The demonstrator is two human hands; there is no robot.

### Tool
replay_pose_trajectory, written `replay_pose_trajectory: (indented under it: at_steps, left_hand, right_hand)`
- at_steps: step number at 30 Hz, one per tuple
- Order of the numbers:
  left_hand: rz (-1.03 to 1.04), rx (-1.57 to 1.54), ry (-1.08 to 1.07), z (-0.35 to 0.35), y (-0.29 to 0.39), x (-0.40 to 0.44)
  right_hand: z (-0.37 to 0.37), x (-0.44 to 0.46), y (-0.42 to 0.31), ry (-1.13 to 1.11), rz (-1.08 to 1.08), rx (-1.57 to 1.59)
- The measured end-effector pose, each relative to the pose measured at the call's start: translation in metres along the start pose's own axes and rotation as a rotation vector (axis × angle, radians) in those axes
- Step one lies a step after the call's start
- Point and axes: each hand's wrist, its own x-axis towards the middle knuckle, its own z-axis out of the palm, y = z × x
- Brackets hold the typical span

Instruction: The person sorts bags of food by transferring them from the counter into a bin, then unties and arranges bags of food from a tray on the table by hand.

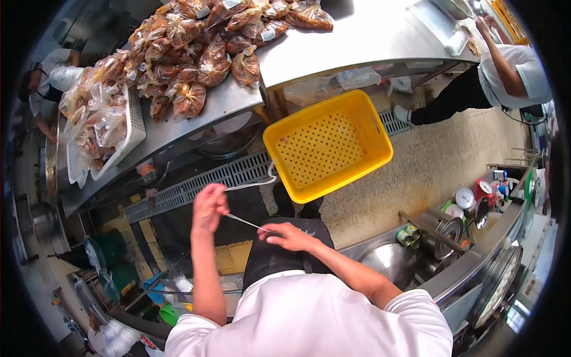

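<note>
A white string (242, 221) runs from the near left side of a yellow crate (344, 183) to my left hand and on to my right. My left hand (210, 208) is raised and closed, with the string passing through its fingers. Lower and to the right, my right hand (290, 237) pinches the string near its end, in front of the dark apron (297, 262). The crate sits tilted in view beyond my hands, and its perforated bottom shows with hardly anything on it. Both of my feet are mostly hidden beneath the crate and apron.
Many tied bags of brown food (196, 65) are piled on a steel table (351, 41), beside a white basket (135, 122) of bags. A floor drain grate (199, 185) runs below. One person (514, 74) stands at right, another (53, 80) at far left. Scales (466, 197) stand on a counter.
</note>
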Motion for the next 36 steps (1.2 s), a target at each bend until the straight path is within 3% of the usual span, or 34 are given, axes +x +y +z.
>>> replay_pose_trajectory:
  at_steps: [1,2,5,6,9,11,13,15,16,19,23,25,26,27,29,30,31,33,34,36]
  left_hand:
    - [0.008,0.000,0.003,-0.001,0.001,0.001]
    - [0.034,0.085,0.167,-0.037,-0.005,0.001]
    - [-0.005,0.442,0.617,-0.143,-0.025,-0.016]
    - [0.063,0.692,0.722,-0.174,-0.043,-0.013]
    - [0.236,0.944,0.803,-0.190,-0.067,-0.006]
    - [0.298,0.972,0.778,-0.167,-0.076,0.011]
    - [0.359,1.059,0.604,-0.138,-0.076,0.027]
    - [0.171,1.285,0.276,-0.123,-0.072,0.048]
    - [-0.107,1.349,0.153,-0.108,-0.058,0.050]
    - [-0.329,1.388,0.263,-0.093,-0.029,0.064]
    - [-0.092,1.316,0.324,-0.115,-0.002,0.068]
    - [0.217,1.263,0.411,-0.133,-0.001,0.064]
    - [0.187,1.230,0.450,-0.143,0.004,0.062]
    - [0.155,1.198,0.486,-0.155,0.010,0.060]
    - [0.077,1.202,0.421,-0.188,0.018,0.055]
    - [0.003,1.205,0.344,-0.203,0.021,0.053]
    - [0.004,1.210,0.354,-0.215,0.017,0.051]
    - [-0.205,1.277,0.437,-0.235,0.019,0.049]
    - [-0.297,1.191,0.375,-0.239,0.025,0.048]
    - [-0.330,1.196,0.365,-0.239,0.027,0.045]
  right_hand:
    - [-0.004,-0.003,0.003,0.140,-0.134,-0.072]
    - [-0.012,-0.002,0.010,0.186,-0.172,-0.122]
    - [-0.027,-0.019,0.022,0.126,-0.083,-0.074]
    - [-0.036,-0.025,0.020,0.101,-0.013,-0.160]
    - [-0.048,-0.031,0.036,0.142,0.050,-0.337]
    - [-0.057,-0.031,0.028,0.170,0.152,-0.283]
    - [-0.060,-0.027,0.021,0.182,0.150,-0.342]
    - [-0.058,-0.014,0.015,0.279,0.192,-0.355]
    - [-0.056,-0.005,0.003,0.292,0.217,-0.376]
    - [-0.046,0.037,-0.036,0.351,0.141,-0.523]
    - [-0.041,0.133,-0.089,0.626,-0.152,-0.658]
    - [-0.054,0.196,-0.137,0.775,-0.277,-0.696]
    - [-0.062,0.226,-0.159,0.921,-0.206,-0.813]
    - [-0.075,0.255,-0.183,0.993,-0.302,-0.799]
    - [-0.106,0.307,-0.213,1.165,-0.160,-0.904]
    - [-0.115,0.327,-0.234,1.187,0.133,-0.941]
    - [-0.126,0.339,-0.240,1.184,0.126,-0.933]
    - [-0.138,0.371,-0.253,1.053,0.506,-0.759]
    - [-0.138,0.378,-0.256,1.028,0.574,-0.770]
    - [-0.133,0.378,-0.241,1.030,0.502,-0.854]
